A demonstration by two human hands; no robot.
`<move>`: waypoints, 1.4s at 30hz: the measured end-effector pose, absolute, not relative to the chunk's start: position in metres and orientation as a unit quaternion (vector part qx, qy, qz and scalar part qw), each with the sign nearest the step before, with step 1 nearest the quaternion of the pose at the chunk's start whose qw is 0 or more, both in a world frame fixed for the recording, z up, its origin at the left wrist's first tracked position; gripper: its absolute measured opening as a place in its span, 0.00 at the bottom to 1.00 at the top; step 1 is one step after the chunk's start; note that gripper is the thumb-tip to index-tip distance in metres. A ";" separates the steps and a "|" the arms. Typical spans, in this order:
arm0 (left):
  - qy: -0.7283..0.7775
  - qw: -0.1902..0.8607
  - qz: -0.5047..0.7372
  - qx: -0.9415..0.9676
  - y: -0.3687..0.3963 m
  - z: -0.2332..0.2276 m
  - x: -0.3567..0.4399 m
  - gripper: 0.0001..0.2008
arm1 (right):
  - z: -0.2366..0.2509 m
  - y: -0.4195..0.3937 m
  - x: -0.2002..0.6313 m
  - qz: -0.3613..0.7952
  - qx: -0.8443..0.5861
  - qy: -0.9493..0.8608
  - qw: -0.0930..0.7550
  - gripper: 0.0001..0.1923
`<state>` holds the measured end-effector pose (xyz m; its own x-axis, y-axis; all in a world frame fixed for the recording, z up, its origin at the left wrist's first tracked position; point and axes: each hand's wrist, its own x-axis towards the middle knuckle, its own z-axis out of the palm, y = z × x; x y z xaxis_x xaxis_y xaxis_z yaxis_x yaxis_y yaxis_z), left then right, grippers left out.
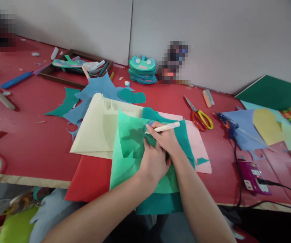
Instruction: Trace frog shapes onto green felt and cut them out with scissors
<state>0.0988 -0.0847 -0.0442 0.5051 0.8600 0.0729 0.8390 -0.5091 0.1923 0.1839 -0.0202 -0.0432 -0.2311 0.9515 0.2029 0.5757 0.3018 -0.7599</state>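
— Where is the green sheet (pixel 125 172) now?
— It lies at the middle of the near edge of the red table (pixel 41 152), over other sheets. A small teal piece (pixel 149 136) is on it, partly covered by the hands.

— And how are the hands?
— The right hand (pixel 164 136) is closed around a white pen (pixel 169 126), with the tip down beside the teal piece. The left hand (pixel 154 160) grasps nothing that I can see; its fingers are spread and press on the sheet. Some fingertips are hidden.

— How far is the work, in your opinion?
— Some pieces seem finished: a stack with eye-like circles (pixel 142 69) stands at the far edge, against the wall. The blue sheet (pixel 98 89), left of the hands, already has curved parts cut away.

— What is left?
— The marking on the green sheet seems in progress. I cannot make out a drawn line, and around the pen I see no cut. The scissors (pixel 198 114) lie unused to the right of the sheets, and the glue gun (pixel 228 125) rests farther toward the right edge, also untouched.
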 end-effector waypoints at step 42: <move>0.489 0.067 0.051 0.868 -0.084 -0.044 0.099 0.24 | -0.039 -0.019 0.178 0.299 -0.541 -0.697 0.364 0.18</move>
<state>0.0985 -0.0845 -0.0442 0.5168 0.8558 0.0234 0.8419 -0.5130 0.1674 0.1784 -0.0195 -0.0391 -0.1504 0.9715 0.1833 0.5357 0.2359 -0.8108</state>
